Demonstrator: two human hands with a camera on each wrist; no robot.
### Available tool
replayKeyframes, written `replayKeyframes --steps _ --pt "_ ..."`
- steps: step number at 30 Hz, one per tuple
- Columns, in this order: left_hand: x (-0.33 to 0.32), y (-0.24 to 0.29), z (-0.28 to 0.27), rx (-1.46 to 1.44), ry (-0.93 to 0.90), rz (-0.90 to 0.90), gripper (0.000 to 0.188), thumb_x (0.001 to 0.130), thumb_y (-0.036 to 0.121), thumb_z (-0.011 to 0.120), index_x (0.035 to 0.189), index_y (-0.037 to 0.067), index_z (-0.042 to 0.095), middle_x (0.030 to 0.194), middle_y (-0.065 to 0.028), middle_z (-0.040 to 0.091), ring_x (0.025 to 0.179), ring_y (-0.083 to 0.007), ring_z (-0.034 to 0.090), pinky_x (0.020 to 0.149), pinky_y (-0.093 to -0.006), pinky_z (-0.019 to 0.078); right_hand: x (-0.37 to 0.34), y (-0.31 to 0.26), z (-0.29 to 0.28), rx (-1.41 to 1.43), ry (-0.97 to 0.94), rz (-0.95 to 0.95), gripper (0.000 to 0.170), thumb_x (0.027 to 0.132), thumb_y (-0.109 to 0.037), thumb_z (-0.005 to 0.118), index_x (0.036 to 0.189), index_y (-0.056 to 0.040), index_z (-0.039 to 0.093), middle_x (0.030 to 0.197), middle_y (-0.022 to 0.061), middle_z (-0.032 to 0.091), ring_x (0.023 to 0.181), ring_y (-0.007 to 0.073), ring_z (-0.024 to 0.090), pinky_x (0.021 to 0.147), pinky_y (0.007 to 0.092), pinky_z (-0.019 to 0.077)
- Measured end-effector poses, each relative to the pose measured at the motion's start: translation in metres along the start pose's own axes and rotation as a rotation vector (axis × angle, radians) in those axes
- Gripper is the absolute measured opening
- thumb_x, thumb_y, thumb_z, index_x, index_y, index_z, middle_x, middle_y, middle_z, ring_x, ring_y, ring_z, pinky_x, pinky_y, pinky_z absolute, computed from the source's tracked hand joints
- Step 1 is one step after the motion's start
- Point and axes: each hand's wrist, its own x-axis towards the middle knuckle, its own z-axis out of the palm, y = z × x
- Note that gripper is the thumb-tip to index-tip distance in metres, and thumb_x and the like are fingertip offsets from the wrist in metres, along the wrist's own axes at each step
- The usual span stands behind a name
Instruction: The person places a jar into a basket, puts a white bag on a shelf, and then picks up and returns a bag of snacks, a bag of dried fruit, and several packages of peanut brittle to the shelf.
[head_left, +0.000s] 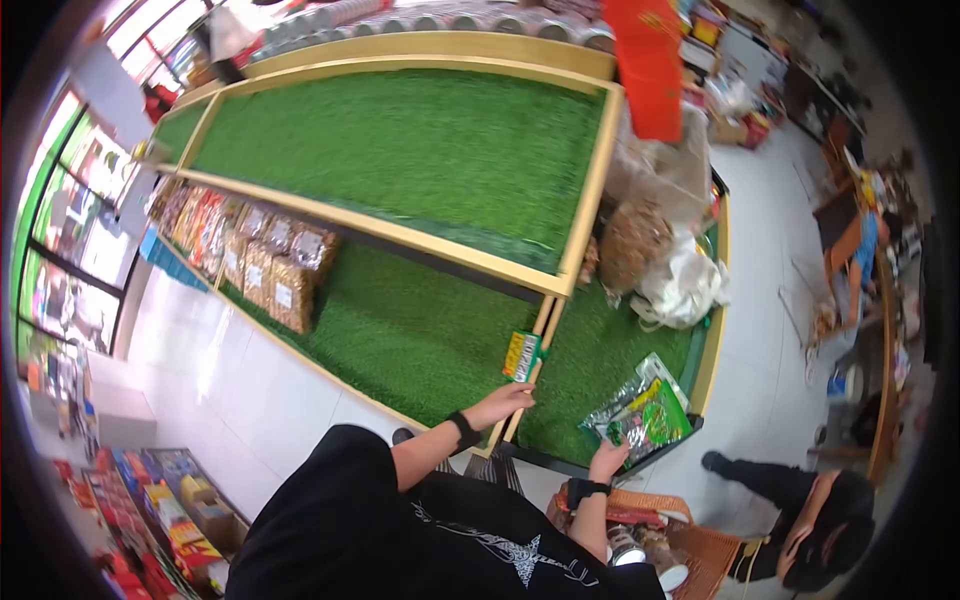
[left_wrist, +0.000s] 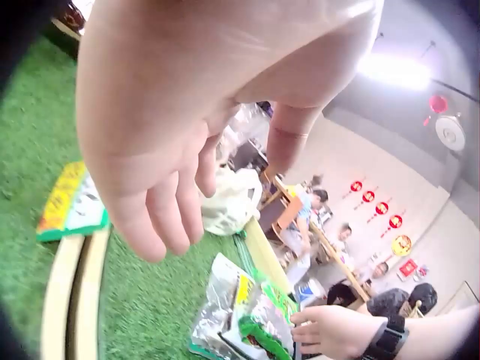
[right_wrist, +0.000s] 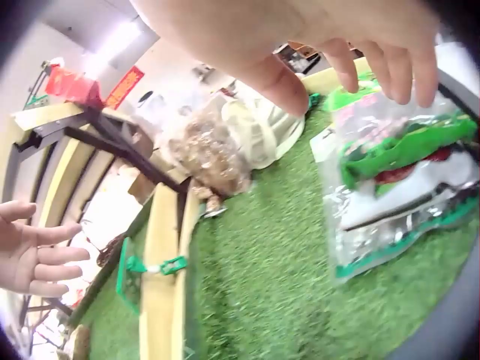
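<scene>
My left hand [head_left: 505, 402] is beside the wooden divider [left_wrist: 64, 300], close to a yellow, white and green sign [head_left: 520, 356] clipped to it. In the left wrist view the fingers of this hand [left_wrist: 165, 142] hang loosely, with nothing in them. Clear and green plastic packets [head_left: 655, 412] lie overlapping on the green turf at the bin's near corner. Over their edge is my right hand [head_left: 608, 462]. The right wrist view has this hand [right_wrist: 315, 37] with fingers extended above the packets [right_wrist: 405, 187]; whether the fingertips touch them I cannot tell.
A white bag [head_left: 680, 285] and a clear bag of brown goods [head_left: 636, 245] stand farther back in the bin. Packaged snacks [head_left: 275, 265] fill the lower shelf's left end. A raised turf shelf [head_left: 400, 160] lies ahead. An orange basket [head_left: 710, 550] and a person [head_left: 820, 520] are at right.
</scene>
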Motion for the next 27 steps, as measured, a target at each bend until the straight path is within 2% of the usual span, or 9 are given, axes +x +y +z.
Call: replayKeyframes --steps 1,4,6,9,13,16,18,21,27 --pt "-0.019 0.004 -0.016 -0.063 0.05 0.066 0.047 0.083 0.022 0.051 0.123 0.002 0.037 0.114 -0.0136 0.049 0.104 -0.0174 0.048 0.091 -0.0274 0.0348 -0.012 -0.008 0.012 0.024 0.004 -0.119 0.044 0.069 -0.006 0.055 0.109 0.0054 0.043 0.104 0.0252 0.046 0.099 0.0389 0.042 0.087 0.0418 0.0321" --pt "-0.081 0.004 -0.066 -0.1 0.235 0.165 0.043 0.083 0.018 0.051 0.121 0.001 0.039 0.112 -0.0128 0.051 0.105 -0.0174 0.048 0.09 -0.0271 0.0357 -0.051 -0.058 0.033 0.096 -0.157 -0.208 0.042 0.071 -0.006 0.055 0.11 0.0037 0.042 0.107 0.023 0.044 0.1 0.0349 0.043 0.086 0.0398 0.0343" --pt "-0.124 -0.001 -0.099 -0.091 0.359 0.234 0.042 0.082 0.017 0.052 0.12 0.001 0.04 0.113 -0.014 0.05 0.105 -0.0188 0.047 0.09 -0.0276 0.036 -0.079 -0.103 0.037 0.209 -0.394 -0.185 0.04 0.074 -0.006 0.054 0.112 0.0014 0.042 0.109 0.0195 0.044 0.097 0.0297 0.046 0.083 0.036 0.0376" --pt "-0.192 -0.016 -0.143 -0.112 0.491 0.289 0.042 0.083 0.018 0.05 0.121 0.003 0.04 0.114 -0.012 0.05 0.107 -0.0176 0.046 0.092 -0.0282 0.0336 -0.111 -0.148 0.054 0.25 -0.558 -0.232 0.037 0.076 -0.007 0.054 0.111 -0.0001 0.044 0.108 0.0161 0.044 0.092 0.0246 0.049 0.079 0.0323 0.0398" --pt "-0.276 -0.054 -0.199 -0.199 0.679 0.272 0.041 0.081 0.017 0.053 0.118 0.001 0.042 0.112 -0.0129 0.051 0.107 -0.0191 0.046 0.092 -0.0289 0.0346 -0.155 -0.181 0.095 0.384 -0.558 -0.356 0.029 0.076 -0.008 0.052 0.104 -0.0015 0.05 0.1 0.009 0.052 0.089 0.0172 0.05 0.075 0.0287 0.0409" --pt "-0.336 -0.086 -0.236 -0.263 0.791 0.286 0.043 0.08 0.021 0.053 0.118 0.003 0.043 0.11 -0.0112 0.053 0.101 -0.0171 0.048 0.087 -0.0286 0.0357 -0.204 -0.224 0.114 0.441 -0.728 -0.247 0.027 0.077 -0.006 0.051 0.103 0.0009 0.049 0.104 0.0119 0.051 0.096 0.0206 0.049 0.084 0.03 0.0374" --pt "-0.375 -0.101 -0.249 -0.326 0.896 0.283 0.045 0.079 0.025 0.052 0.118 0.004 0.044 0.108 -0.009 0.055 0.094 -0.0152 0.049 0.083 -0.0286 0.0356 -0.242 -0.253 0.124 0.423 -0.799 -0.258 0.026 0.077 -0.007 0.051 0.102 0.0009 0.05 0.103 0.0117 0.051 0.096 0.0204 0.049 0.085 0.0298 0.0372" --pt "-0.424 -0.121 -0.264 -0.373 1.006 0.268 0.047 0.081 0.03 0.049 0.119 0.005 0.042 0.11 -0.0093 0.053 0.101 -0.018 0.049 0.088 -0.0313 0.0345 -0.288 -0.284 0.146 0.403 -0.905 -0.265 0.022 0.079 -0.008 0.051 0.099 0.0004 0.051 0.101 0.0107 0.053 0.097 0.0197 0.049 0.085 0.0297 0.0372" --pt "-0.474 -0.146 -0.269 -0.572 1.207 0.266 0.041 0.081 0.027 0.048 0.115 0.006 0.046 0.105 -0.0075 0.056 0.095 -0.0146 0.05 0.084 -0.029 0.0357 -0.341 -0.323 0.18 0.248 -1.148 -0.439 0.021 0.079 -0.009 0.052 0.098 -0.0003 0.052 0.099 0.0095 0.053 0.095 0.0184 0.05 0.083 0.0295 0.0384"
